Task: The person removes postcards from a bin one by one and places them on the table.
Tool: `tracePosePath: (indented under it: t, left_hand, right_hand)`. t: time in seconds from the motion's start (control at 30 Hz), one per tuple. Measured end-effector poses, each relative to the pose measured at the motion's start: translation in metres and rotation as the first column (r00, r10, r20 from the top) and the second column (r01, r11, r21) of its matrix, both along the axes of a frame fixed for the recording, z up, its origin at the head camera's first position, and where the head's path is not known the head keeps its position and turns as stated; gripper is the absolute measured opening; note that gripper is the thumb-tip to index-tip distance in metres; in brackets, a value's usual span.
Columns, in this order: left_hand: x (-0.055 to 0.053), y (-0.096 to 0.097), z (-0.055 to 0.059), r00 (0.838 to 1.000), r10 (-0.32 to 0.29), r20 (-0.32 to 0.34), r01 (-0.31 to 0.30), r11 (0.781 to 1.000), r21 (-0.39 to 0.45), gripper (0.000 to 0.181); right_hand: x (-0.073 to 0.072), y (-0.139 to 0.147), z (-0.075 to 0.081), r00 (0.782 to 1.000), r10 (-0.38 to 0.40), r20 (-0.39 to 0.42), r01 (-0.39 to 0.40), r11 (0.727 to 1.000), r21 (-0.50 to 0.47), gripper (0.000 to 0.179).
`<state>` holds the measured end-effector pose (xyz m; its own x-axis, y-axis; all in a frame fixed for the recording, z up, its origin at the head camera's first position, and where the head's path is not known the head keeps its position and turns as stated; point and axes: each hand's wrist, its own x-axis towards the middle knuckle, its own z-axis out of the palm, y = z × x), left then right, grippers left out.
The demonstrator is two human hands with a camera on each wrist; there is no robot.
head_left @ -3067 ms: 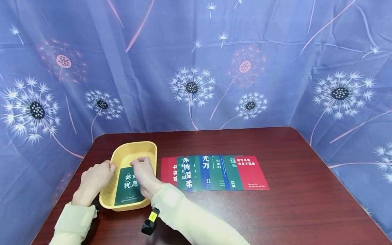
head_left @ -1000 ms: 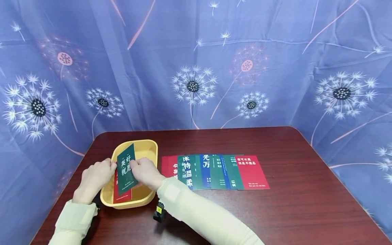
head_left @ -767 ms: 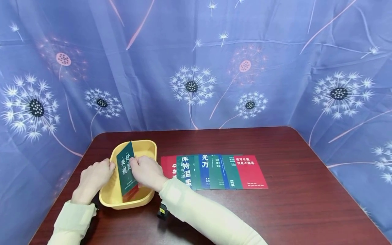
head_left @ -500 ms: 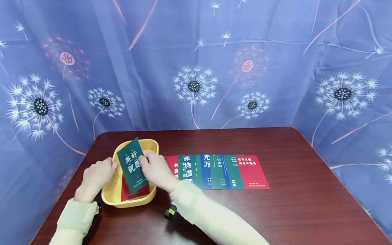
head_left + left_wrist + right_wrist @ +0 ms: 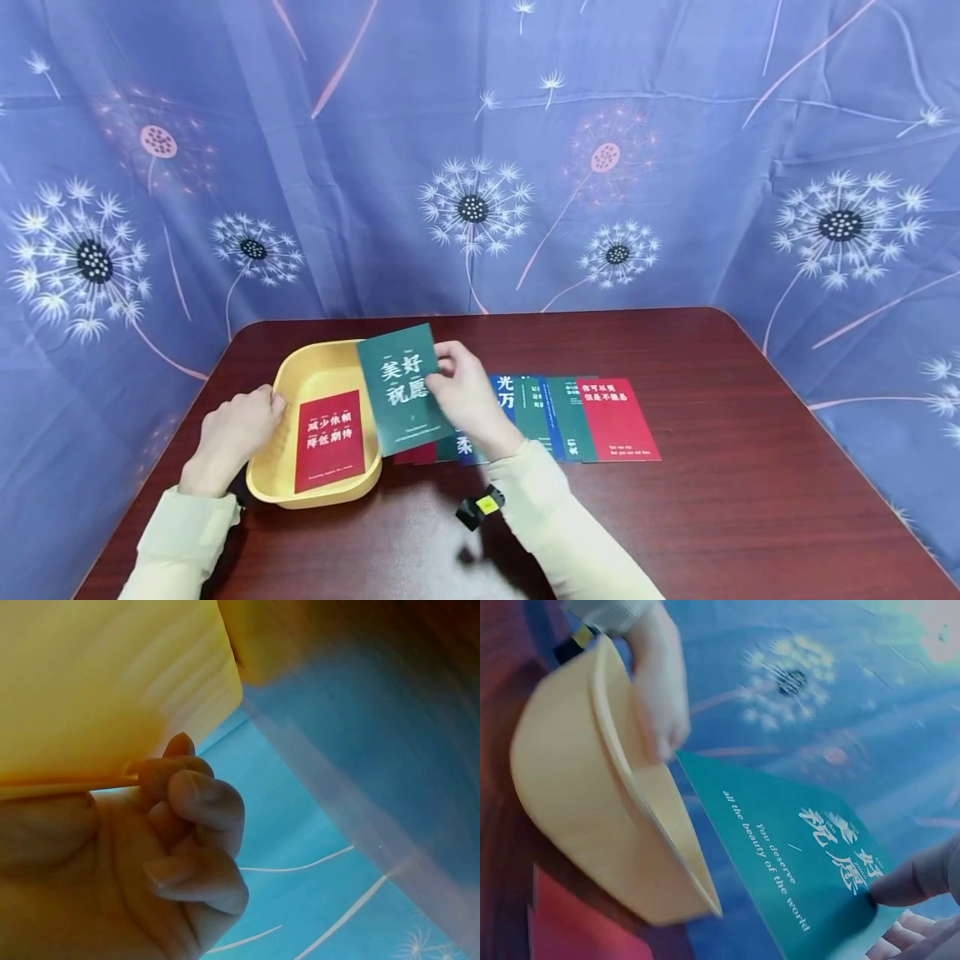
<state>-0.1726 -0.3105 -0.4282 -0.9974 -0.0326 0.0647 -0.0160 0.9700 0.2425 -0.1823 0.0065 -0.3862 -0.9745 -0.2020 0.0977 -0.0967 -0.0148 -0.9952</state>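
Note:
A green card [image 5: 401, 417] with white lettering is pinched between the thumb and fingers of my right hand [image 5: 471, 400]. It hovers tilted over the right rim of the yellow plastic basin [image 5: 318, 360]. Inside that basin lies a red card [image 5: 330, 462] with white text. My left hand [image 5: 234, 433] grips the basin's left rim; the left wrist view shows its curled fingers [image 5: 214, 802] at the edge of the yellow wall [image 5: 82, 682]. In the right wrist view, the thumb presses on the front of the green card [image 5: 780, 847].
An overlapping row of red, green and blue cards [image 5: 622, 433] lies on the dark wooden table [image 5: 720, 517], its left part partly hidden by the right hand and green card. A blue dandelion-print curtain [image 5: 375, 250] hangs behind the table.
My right hand has lifted the green card out of the basin and carried it right, exposing the red card beneath. My left hand has stayed on the rim.

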Motion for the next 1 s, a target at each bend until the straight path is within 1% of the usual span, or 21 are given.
tracePosePath:
  t: [0.13, 0.23, 0.33, 0.47, 0.53, 0.6, 0.7, 0.8, 0.9, 1.0]
  left_hand:
    - [-0.001, 0.002, 0.001, 1.000, -0.013, 0.009, 0.013, 1.000, 0.004, 0.036]
    - [-0.002, 0.002, 0.000, 1.000, -0.009, 0.013, 0.009, 1.000, 0.001, 0.037]
    - [-0.002, 0.003, -0.002, 1.000, -0.006, 0.019, 0.006, 1.000, 0.004, 0.037]
    - [-0.002, 0.002, -0.002, 1.000, -0.008, 0.020, 0.008, 1.000, 0.009, 0.037]
    - [-0.001, 0.001, -0.001, 1.000, -0.002, 0.018, 0.002, 1.000, 0.007, 0.037]
    - [0.000, 0.000, 0.001, 1.000, 0.004, 0.012, -0.004, 1.000, 0.003, 0.037]
    - [0.000, -0.001, 0.003, 1.000, 0.006, 0.022, -0.006, 1.000, 0.007, 0.037]
    - [0.000, -0.001, 0.003, 0.999, 0.005, 0.033, -0.005, 1.000, 0.011, 0.038]
    - [-0.001, -0.001, 0.001, 0.999, 0.007, 0.032, -0.007, 1.000, 0.009, 0.038]
    - [-0.001, -0.001, 0.002, 1.000, 0.006, 0.021, -0.006, 1.000, 0.008, 0.037]
  right_hand:
    - [-0.007, 0.035, -0.003, 0.997, -0.075, 0.021, 0.075, 0.996, -0.043, 0.036]
    - [-0.013, 0.063, -0.008, 0.989, -0.135, 0.059, 0.137, 0.990, -0.029, 0.041]
    - [-0.017, 0.092, -0.013, 0.974, -0.197, 0.109, 0.197, 0.980, 0.009, 0.045]
    - [-0.018, 0.128, -0.022, 0.950, -0.274, 0.151, 0.263, 0.961, 0.087, 0.047]
    - [-0.018, 0.143, -0.026, 0.941, -0.294, 0.170, 0.275, 0.953, 0.127, 0.049]
    - [-0.018, 0.158, -0.029, 0.937, -0.300, 0.177, 0.273, 0.948, 0.161, 0.051]
    - [-0.017, 0.179, -0.031, 0.936, -0.304, 0.178, 0.272, 0.945, 0.184, 0.053]
    - [-0.015, 0.200, -0.032, 0.935, -0.307, 0.177, 0.271, 0.942, 0.198, 0.054]
    - [-0.013, 0.217, -0.034, 0.933, -0.313, 0.178, 0.271, 0.936, 0.222, 0.054]
    - [-0.012, 0.230, -0.034, 0.926, -0.335, 0.172, 0.288, 0.925, 0.248, 0.054]
